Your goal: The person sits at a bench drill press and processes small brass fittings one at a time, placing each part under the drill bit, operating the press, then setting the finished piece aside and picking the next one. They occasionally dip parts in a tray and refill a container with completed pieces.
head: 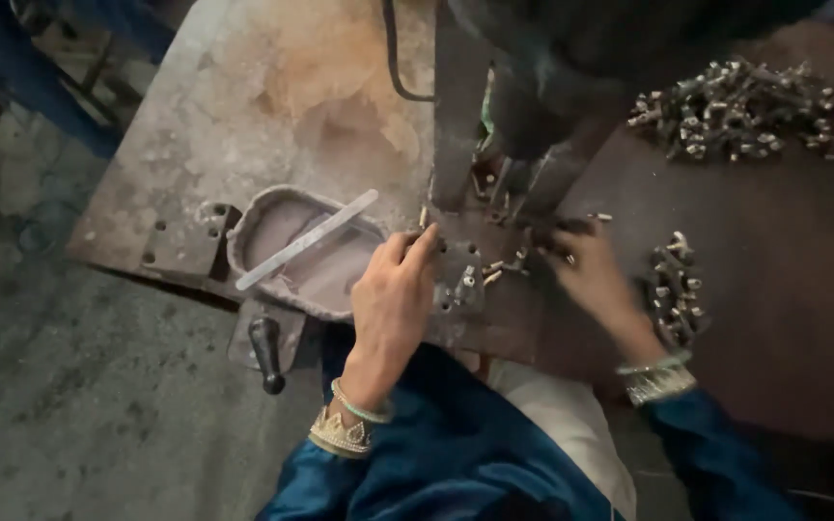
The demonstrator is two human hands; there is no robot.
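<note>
A worn, stained metal counter [243, 106] fills the upper left of the view, and a dark brown surface [784, 289] spreads to the right. Between them a dark machine [533, 87] rises at the top centre, with a black cable [396, 58] running up beside it. On the far right of the brown surface lies a large heap of small metal parts [740, 108], and a smaller pile of the same parts [676, 287] sits lower down, just beside the right wrist. At the counter's near edge rests a shallow oval tray [287, 246] holding greyish matter, with a flat pale metal strip [307, 239] lying slantwise across it. Below the tray a black handle [266, 352] hangs off the counter's edge.

The left hand [393, 299] reaches forward from a blue sleeve with bangles at the wrist; its fingertips are pinched together at the edge of a small dark metal fixture plate [460, 275] under the machine, though what they grip is too small to tell. The right hand [591, 275] lies with fingers curled and close together among a few loose small metal pieces [504, 268] scattered on the plate's right side; whether it holds one cannot be told. The two hands are apart, either side of the plate.
</note>
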